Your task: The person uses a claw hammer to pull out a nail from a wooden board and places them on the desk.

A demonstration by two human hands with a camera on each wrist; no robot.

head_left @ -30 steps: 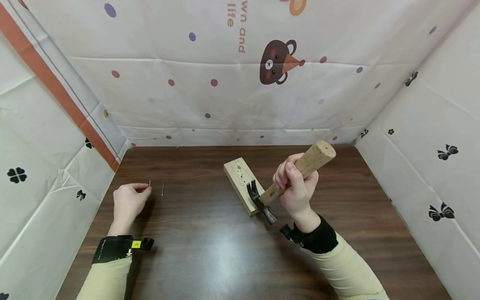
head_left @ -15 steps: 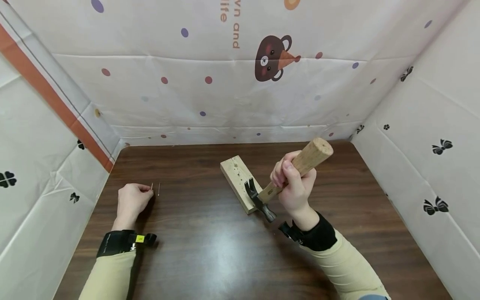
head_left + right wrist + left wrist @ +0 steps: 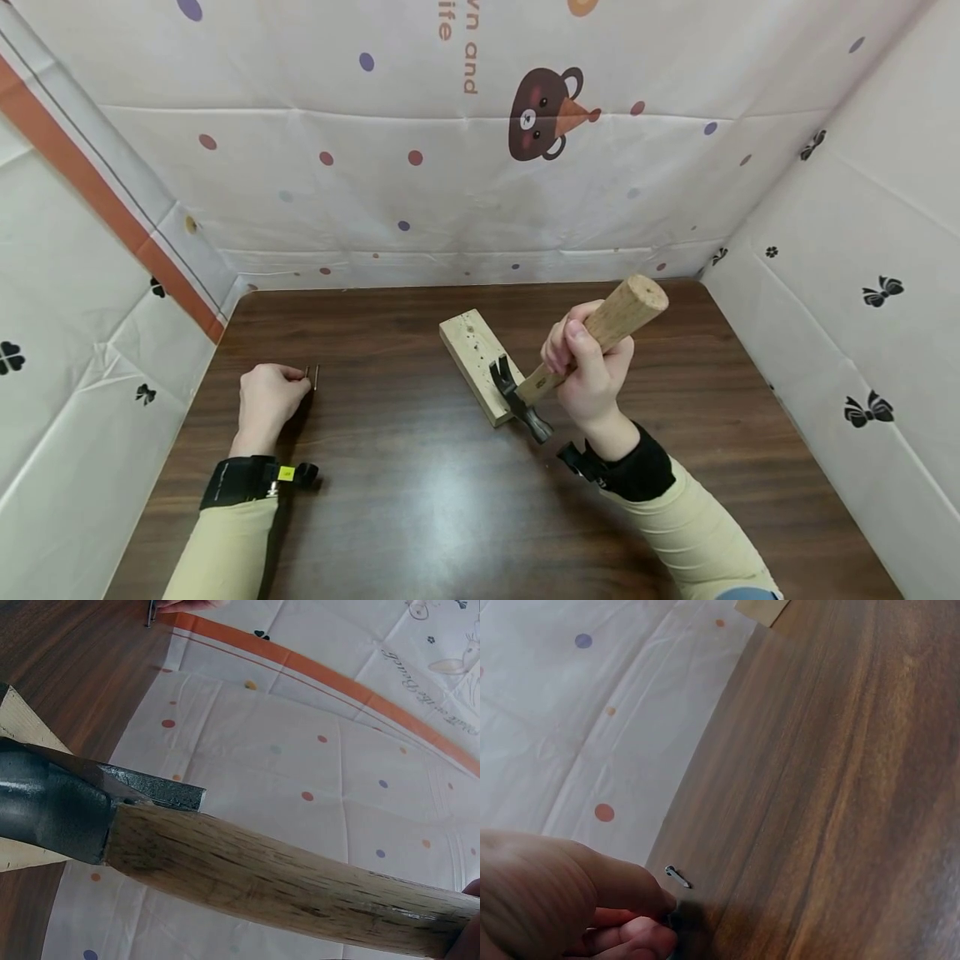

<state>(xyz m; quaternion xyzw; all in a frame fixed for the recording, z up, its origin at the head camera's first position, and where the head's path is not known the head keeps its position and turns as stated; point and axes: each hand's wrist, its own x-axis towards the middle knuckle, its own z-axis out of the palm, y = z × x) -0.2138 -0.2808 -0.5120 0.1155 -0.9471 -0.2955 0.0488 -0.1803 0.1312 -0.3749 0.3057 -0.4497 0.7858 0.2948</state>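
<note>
My left hand (image 3: 268, 402) is low over the table at the left, thumb and forefinger pinching a thin nail (image 3: 307, 372). Just right of those fingertips lies a second nail (image 3: 316, 377); in the left wrist view this loose nail (image 3: 678, 877) shows its head and point, while the pinched one is mostly hidden by the fingers. My right hand (image 3: 592, 367) grips the wooden handle of a claw hammer (image 3: 519, 398), butt end raised. The hammer's dark head overlaps the near end of a pale wood block (image 3: 472, 346). Small dark marks dot the block's top.
The dark wood-grain table (image 3: 390, 500) carries everything. Patterned white sheeting (image 3: 337, 200) rises behind the table's far edge, and more stands along the left and right sides. Each wrist wears a black strap with a small camera.
My left hand has slid a little right with its nail, closing the gap to the loose nail. My right hand and the hammer stay put over the block. The head view has shifted slightly.
</note>
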